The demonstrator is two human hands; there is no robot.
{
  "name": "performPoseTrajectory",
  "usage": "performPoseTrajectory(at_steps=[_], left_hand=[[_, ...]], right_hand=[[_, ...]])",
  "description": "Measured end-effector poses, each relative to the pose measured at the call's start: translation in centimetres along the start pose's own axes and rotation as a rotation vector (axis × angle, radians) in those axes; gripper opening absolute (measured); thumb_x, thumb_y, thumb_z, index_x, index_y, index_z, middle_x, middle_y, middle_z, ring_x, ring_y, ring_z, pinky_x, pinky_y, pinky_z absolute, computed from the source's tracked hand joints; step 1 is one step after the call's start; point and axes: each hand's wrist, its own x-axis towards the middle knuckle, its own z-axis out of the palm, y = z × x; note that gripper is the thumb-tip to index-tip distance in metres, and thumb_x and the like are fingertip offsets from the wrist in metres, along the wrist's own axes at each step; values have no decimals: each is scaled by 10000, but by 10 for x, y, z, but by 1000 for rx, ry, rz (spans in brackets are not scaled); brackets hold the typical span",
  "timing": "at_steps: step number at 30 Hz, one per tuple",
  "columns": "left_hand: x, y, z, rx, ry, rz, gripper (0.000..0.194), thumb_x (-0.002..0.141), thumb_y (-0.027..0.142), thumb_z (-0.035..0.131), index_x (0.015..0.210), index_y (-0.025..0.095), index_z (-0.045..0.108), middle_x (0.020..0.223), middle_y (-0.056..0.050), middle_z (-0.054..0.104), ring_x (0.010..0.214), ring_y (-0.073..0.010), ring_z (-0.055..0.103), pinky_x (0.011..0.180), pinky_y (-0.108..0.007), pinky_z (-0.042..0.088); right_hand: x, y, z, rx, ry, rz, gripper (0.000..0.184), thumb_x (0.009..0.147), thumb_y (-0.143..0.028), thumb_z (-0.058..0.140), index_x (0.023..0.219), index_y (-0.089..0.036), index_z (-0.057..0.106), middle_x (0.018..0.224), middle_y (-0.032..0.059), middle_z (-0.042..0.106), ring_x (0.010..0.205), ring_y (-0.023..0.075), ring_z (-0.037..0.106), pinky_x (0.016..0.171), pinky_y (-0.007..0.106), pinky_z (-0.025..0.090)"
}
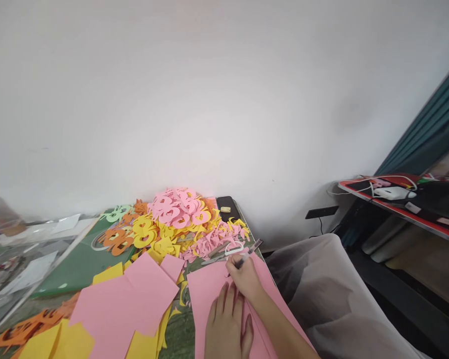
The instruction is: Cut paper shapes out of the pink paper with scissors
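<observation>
My right hand (245, 278) grips a slim pen-style craft knife (247, 258), its tip down on a pink paper sheet (205, 294). My left hand (226, 329) lies flat on that sheet, fingers spread, just below my right hand. Scissors with white handles (224, 254) lie just beyond the sheet. Further back rises a heap of cut pink paper shapes (175, 207), with cut yellow shapes (145, 232) and orange shapes (114, 240) beside it. Overlapping pink sheets (125, 304) and yellow sheets (62, 343) lie to the left of my hands.
A green cutting mat (80, 264) covers the table. A black phone (227, 207) lies at the far corner, against a white wall (224, 89). Transparent plastic (22, 269) lies at the left. A grey-white cloth (333, 299) lies at the right, below a cabled shelf (396, 197).
</observation>
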Motion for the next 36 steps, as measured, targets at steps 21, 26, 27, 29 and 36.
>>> performPoseTrajectory(at_steps=[21,26,27,29,36], left_hand=[[0,0,1,-11,39,10,395,806,353,403,1178,233,459,1254,-21,470,1126,-225,439,847,-310,432],[-1,1,2,-11,53,-6,401,805,354,406,1186,238,450,1257,-17,468,1120,-217,443,837,-303,429],[-1,1,2,-6,52,-8,402,806,357,404,1186,236,450,1256,-18,469,1119,-217,444,833,-303,429],[-1,2,3,3,49,-11,403,810,363,394,1187,233,449,1257,-20,467,1120,-218,443,829,-303,427],[-1,1,3,1,67,-3,401,808,356,403,1188,237,446,1255,-12,470,1117,-208,443,831,-287,412]], right_hand=[[0,1,-3,-10,91,33,282,604,-154,415,416,-215,213,429,-80,194,424,67,217,397,207,189],[0,1,-9,-16,145,46,294,618,-171,414,428,-222,195,439,-78,176,432,69,203,393,212,178],[0,1,-10,-15,151,48,289,621,-172,407,431,-224,196,439,-77,180,432,71,209,391,211,183],[0,0,-12,-11,155,52,276,631,-174,392,439,-225,199,442,-74,188,434,74,220,390,210,194],[0,0,-7,-12,98,58,307,656,-228,417,438,-222,201,432,-74,200,421,75,234,396,212,210]])
